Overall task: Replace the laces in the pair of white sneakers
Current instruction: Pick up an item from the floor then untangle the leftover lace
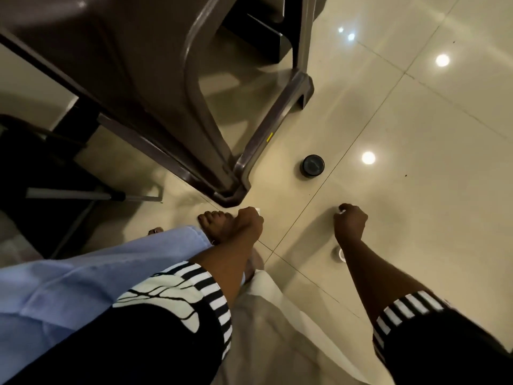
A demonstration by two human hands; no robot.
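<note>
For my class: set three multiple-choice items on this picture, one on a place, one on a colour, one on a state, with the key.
1. Where is the round black object? A on the floor, right of the brown chair; B on the chair seat; C in a hand.
2. What colours are the sleeve cuffs' stripes? A red and yellow; B black and white; C green and blue.
3. How are the left hand and right hand? A flat on the floor; B clasped together; C apart, fingers curled, each round a small white thing.
Key: 1 A, it lies on a tile by the chair's foot; 2 B, both cuffs show it; 3 C, two separate fists, white at each.
</note>
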